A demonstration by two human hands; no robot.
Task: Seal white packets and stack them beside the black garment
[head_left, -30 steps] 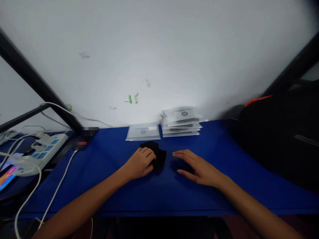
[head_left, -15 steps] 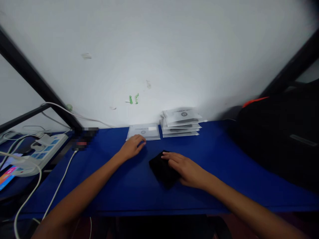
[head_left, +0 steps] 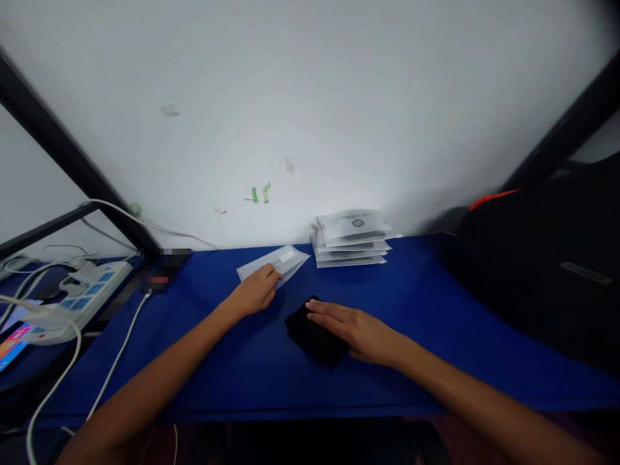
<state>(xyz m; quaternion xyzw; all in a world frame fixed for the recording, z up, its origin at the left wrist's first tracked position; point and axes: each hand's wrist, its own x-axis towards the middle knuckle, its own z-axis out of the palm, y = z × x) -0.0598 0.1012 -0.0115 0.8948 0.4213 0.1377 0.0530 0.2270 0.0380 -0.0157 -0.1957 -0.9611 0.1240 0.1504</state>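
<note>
My left hand (head_left: 256, 289) is closed on the near edge of a flat translucent plastic bag (head_left: 288, 259), which is turned at an angle and lies near the wall. My right hand (head_left: 361, 328) rests on a folded black cloth-like item (head_left: 314, 336) in the middle of the blue table, its fingers stretched over the top. Just behind and right of the bag, a stack of several similar bags (head_left: 352, 239) with dark contents stands against the wall; a round logo shows on the top one.
On the blue table (head_left: 232, 381), a large black bag (head_left: 542, 271) fills the right side. A white power strip (head_left: 92, 294) with tangled cables and a lit phone screen (head_left: 14, 345) are at the left. A white cable crosses the table's left part.
My left hand has taken hold of the flat plastic bag, which has turned and bent. The black item and my right hand's fingers have shifted slightly left.
</note>
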